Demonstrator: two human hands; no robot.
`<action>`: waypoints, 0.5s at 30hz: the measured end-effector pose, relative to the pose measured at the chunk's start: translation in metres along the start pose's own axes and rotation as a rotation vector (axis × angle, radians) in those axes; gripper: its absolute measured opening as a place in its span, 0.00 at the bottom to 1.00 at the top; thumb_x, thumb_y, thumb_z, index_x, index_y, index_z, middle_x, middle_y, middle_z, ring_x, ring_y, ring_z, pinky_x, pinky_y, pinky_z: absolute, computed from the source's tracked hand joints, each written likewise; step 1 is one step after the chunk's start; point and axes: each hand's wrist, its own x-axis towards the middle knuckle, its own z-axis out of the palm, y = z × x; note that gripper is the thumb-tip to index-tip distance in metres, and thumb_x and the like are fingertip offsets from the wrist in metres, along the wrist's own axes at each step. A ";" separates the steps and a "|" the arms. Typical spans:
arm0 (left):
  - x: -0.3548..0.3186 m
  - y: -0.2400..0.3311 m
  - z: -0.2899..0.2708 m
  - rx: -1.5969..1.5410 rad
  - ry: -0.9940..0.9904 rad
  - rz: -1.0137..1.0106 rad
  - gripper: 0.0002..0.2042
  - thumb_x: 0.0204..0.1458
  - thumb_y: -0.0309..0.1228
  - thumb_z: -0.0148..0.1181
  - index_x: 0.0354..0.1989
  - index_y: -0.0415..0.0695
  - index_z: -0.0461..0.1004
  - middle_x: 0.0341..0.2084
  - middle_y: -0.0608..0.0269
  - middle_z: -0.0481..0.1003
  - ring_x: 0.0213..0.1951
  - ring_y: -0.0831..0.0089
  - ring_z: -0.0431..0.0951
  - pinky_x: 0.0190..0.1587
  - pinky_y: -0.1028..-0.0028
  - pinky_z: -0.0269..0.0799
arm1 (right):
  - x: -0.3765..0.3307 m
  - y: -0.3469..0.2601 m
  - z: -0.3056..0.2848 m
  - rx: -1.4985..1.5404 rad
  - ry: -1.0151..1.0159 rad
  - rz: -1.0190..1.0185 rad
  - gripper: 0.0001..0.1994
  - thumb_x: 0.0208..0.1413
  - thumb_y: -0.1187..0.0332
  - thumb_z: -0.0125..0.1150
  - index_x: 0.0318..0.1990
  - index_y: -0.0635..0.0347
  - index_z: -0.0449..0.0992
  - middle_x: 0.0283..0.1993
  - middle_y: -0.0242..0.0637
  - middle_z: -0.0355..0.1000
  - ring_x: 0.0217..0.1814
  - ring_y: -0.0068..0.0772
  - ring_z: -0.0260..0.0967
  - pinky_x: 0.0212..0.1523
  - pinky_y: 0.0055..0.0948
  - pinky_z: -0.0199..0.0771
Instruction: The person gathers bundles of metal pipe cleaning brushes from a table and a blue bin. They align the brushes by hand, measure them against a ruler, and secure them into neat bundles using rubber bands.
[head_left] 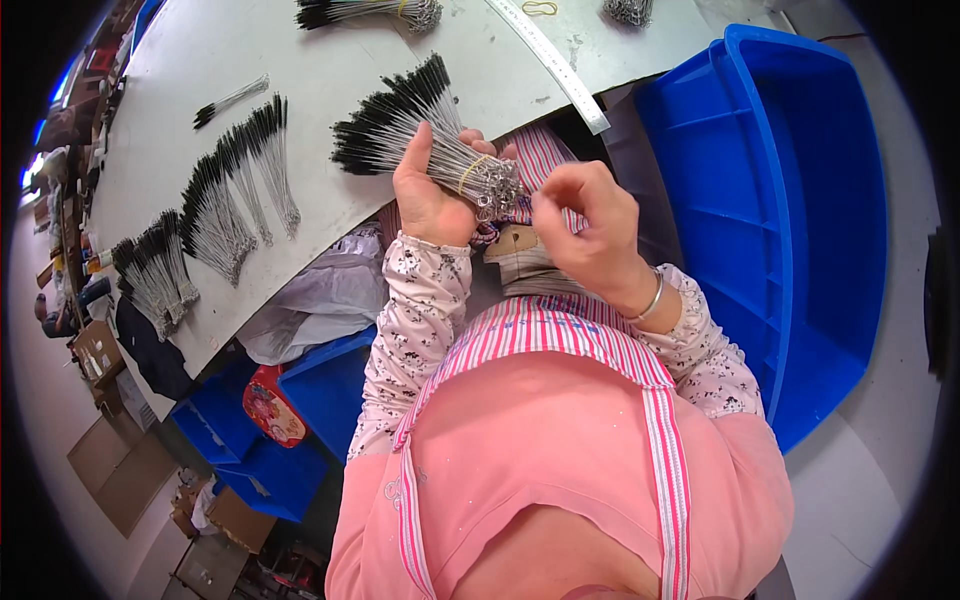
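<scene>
Left hand (428, 195) closed around a bundle of thin wire brushes (420, 135), black bristle ends fanned up and away, looped wire ends toward the body, held just above the near edge of the tabletop (330, 60). A yellow rubber band (470, 172) circles the bundle near the loops. Right hand (585, 225) at the looped ends, fingertips pinched narrow; what they pinch cannot be told. Judged step: securing the bundle. Any next move calls for an unslackened left grip. Further bundles (215, 215) lie on the tabletop; blue bin (800, 200) on the right.

A grey table (330, 60) carries rows of wire brushes (215, 215) (black tips up), loose bundles (365, 12), a metal ruler (550, 60) and a rubber band (540, 8).
</scene>
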 end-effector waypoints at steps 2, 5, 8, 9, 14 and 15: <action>0.002 -0.002 -0.003 -0.011 0.013 0.040 0.15 0.50 0.40 0.53 0.31 0.39 0.62 0.27 0.60 0.67 0.32 0.67 0.71 0.54 0.55 0.59 | 0.006 -0.008 0.002 0.028 -0.020 0.205 0.07 0.40 0.76 0.59 0.29 0.57 0.69 0.19 0.30 0.66 0.21 0.33 0.64 0.30 0.30 0.62; 0.008 -0.005 -0.001 -0.059 0.035 0.143 0.12 0.47 0.36 0.53 0.29 0.40 0.62 0.26 0.61 0.67 0.29 0.68 0.71 0.50 0.54 0.62 | 0.007 -0.003 0.002 -0.208 -0.116 -0.093 0.07 0.37 0.75 0.59 0.27 0.57 0.69 0.22 0.32 0.65 0.24 0.37 0.62 0.31 0.33 0.61; 0.013 -0.011 0.002 -0.058 0.123 0.231 0.10 0.44 0.34 0.51 0.27 0.41 0.62 0.23 0.62 0.67 0.27 0.68 0.70 0.49 0.55 0.62 | -0.005 -0.007 0.011 -0.190 -0.156 -0.353 0.09 0.30 0.75 0.58 0.24 0.58 0.66 0.25 0.35 0.63 0.26 0.41 0.60 0.29 0.35 0.61; 0.015 -0.014 0.001 -0.057 0.118 0.232 0.10 0.44 0.34 0.51 0.27 0.41 0.62 0.22 0.62 0.67 0.27 0.68 0.70 0.49 0.56 0.62 | -0.004 -0.005 0.010 -0.138 -0.175 -0.327 0.09 0.30 0.75 0.58 0.24 0.58 0.66 0.25 0.36 0.63 0.25 0.41 0.60 0.29 0.35 0.61; 0.022 -0.032 -0.009 0.102 0.238 0.259 0.09 0.42 0.33 0.51 0.29 0.43 0.62 0.22 0.62 0.68 0.26 0.68 0.68 0.33 0.64 0.66 | 0.024 0.015 -0.002 -0.104 -0.258 -0.310 0.07 0.31 0.72 0.58 0.22 0.57 0.66 0.18 0.35 0.62 0.21 0.39 0.60 0.23 0.35 0.60; 0.020 -0.032 -0.009 0.084 0.207 0.240 0.09 0.42 0.33 0.51 0.29 0.43 0.62 0.22 0.62 0.67 0.26 0.67 0.68 0.33 0.64 0.66 | 0.027 0.020 -0.006 -0.154 -0.281 -0.330 0.07 0.32 0.71 0.58 0.22 0.57 0.67 0.17 0.34 0.61 0.20 0.38 0.61 0.23 0.35 0.60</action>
